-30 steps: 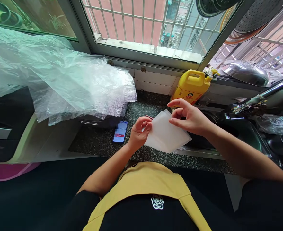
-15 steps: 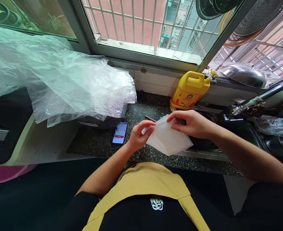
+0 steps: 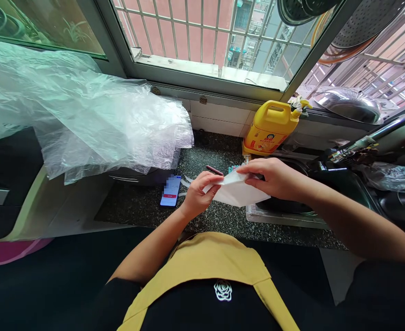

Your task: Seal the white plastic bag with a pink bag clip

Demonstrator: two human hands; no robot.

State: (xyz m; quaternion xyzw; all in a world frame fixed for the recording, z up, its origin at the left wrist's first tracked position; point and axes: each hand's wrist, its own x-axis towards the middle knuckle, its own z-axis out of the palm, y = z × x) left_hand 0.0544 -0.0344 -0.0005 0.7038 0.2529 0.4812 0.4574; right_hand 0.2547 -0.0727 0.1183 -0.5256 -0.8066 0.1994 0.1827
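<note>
Both my hands hold a thin white translucent sheet (image 3: pixel 238 193), perhaps a folded plastic bag, above the front of the speckled dark countertop (image 3: pixel 147 204). My left hand (image 3: pixel 198 193) pinches its left corner with closed fingers. The fingers of my right hand (image 3: pixel 274 177) are closed over its upper right edge. The sheet lies tilted and nearly edge-on to me. A yellow jug (image 3: pixel 271 126) with a handle stands just behind my right hand, by the sink (image 3: pixel 292 211).
A phone (image 3: pixel 170 191) lies screen-up on the counter left of my hands, and a dark pen-like stick (image 3: pixel 214 170) lies behind them. Crumpled clear plastic sheeting (image 3: pixel 85 115) covers the stove at left. A faucet (image 3: pixel 371 135) and metal bowls sit at right, under a barred window.
My right hand came down from spread fingers and closed on the sheet's top edge. The sheet has tipped from facing me to nearly flat. My left hand kept its pinch.
</note>
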